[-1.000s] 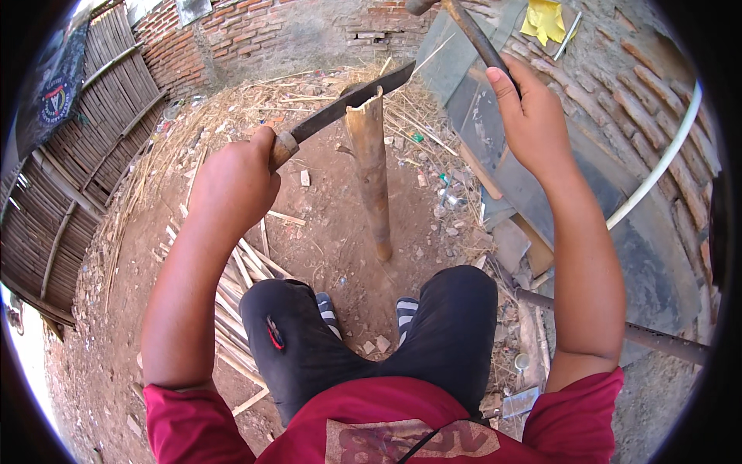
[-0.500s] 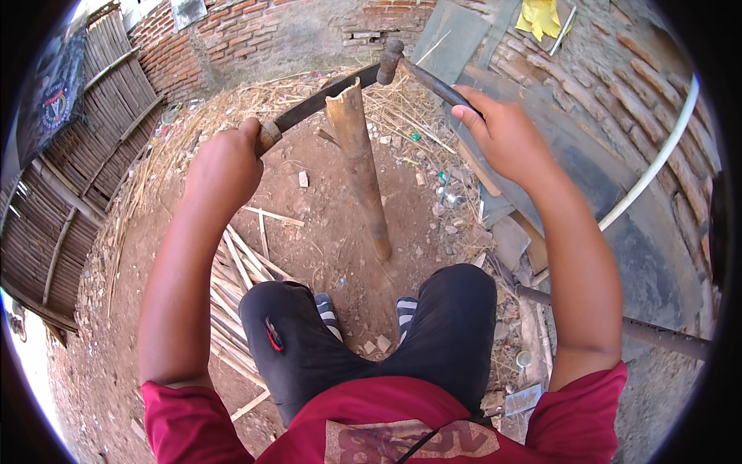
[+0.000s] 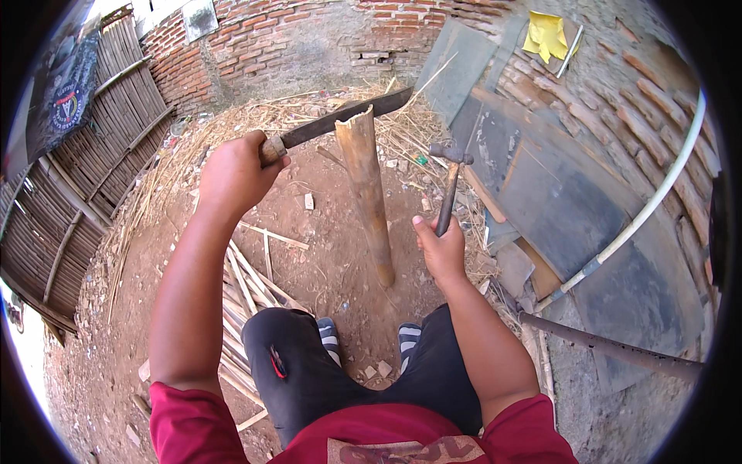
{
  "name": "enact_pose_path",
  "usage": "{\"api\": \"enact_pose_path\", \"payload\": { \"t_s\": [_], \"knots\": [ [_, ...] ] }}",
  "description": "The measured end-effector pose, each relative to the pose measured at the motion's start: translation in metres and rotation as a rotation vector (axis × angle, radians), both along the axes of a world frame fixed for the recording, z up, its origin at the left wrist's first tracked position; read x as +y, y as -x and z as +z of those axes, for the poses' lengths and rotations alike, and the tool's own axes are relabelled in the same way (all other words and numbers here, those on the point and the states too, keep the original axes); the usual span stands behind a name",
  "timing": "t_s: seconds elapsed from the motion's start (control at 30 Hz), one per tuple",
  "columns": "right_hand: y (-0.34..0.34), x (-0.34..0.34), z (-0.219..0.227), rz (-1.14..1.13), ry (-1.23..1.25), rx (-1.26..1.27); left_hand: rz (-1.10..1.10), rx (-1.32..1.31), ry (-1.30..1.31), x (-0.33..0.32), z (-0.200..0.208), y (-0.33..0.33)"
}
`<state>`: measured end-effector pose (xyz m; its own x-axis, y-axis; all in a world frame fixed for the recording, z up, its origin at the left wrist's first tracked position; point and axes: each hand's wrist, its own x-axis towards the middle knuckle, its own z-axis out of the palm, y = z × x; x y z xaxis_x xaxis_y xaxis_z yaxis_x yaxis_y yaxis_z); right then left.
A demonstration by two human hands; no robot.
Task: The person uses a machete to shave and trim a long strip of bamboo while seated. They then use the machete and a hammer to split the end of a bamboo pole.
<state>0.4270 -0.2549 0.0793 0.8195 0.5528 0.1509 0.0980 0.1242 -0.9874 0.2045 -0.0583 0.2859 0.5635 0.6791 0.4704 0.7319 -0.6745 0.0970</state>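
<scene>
My left hand (image 3: 238,174) is closed round the wooden handle of a machete (image 3: 340,120). Its long dark blade points right and lies across the jagged top of an upright bamboo pole (image 3: 367,201). The pole stands on the dirt in front of my feet, leaning slightly. In my right hand (image 3: 444,249) is a hammer (image 3: 448,189), gripped low on its dark handle. The hammer's head is up, right of the pole and apart from both the pole and the blade. Whether the blade has bitten into the bamboo I cannot tell.
Split bamboo strips (image 3: 239,332) lie by my left leg. Straw (image 3: 286,97) and rubble are strewn before a brick wall (image 3: 309,39). Dark flat panels (image 3: 549,178) and a pale pipe (image 3: 649,201) lean at right. A woven bamboo fence (image 3: 116,124) stands at left.
The hammer has come away from the blade, down and toward me, with my right hand lowered. The machete stays across the pole's top; my view has shifted slightly.
</scene>
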Motion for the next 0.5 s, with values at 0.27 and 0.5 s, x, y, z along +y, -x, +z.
{"api": "enact_pose_path", "payload": {
  "t_s": [0.27,0.5],
  "knots": [
    [-0.018,0.045,-0.040,-0.006,0.067,-0.200,-0.189,-0.060,-0.054,0.028,0.001,-0.011],
    [-0.018,0.068,-0.050,-0.013,-0.188,-0.275,-0.420,-0.088,-0.039,0.038,0.004,-0.019]
  ]
}}
